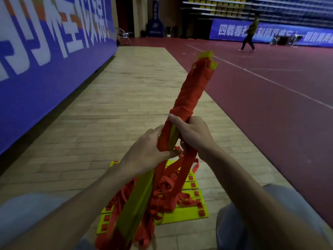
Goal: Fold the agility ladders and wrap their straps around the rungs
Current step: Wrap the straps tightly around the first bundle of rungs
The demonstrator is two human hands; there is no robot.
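Both left hand (147, 152), right hand (192, 134) grip ladder bundle (194, 87); long axis up-away, rightward.

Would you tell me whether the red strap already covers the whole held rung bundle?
No: the red strap wraps only the far half; the near half shows bare yellow rungs.

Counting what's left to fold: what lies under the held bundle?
Flat yellow plastic rungs on the pale wooden floor, with loose red fabric straps heaped over them. The heap and red-wrapped bundle cover their middles.
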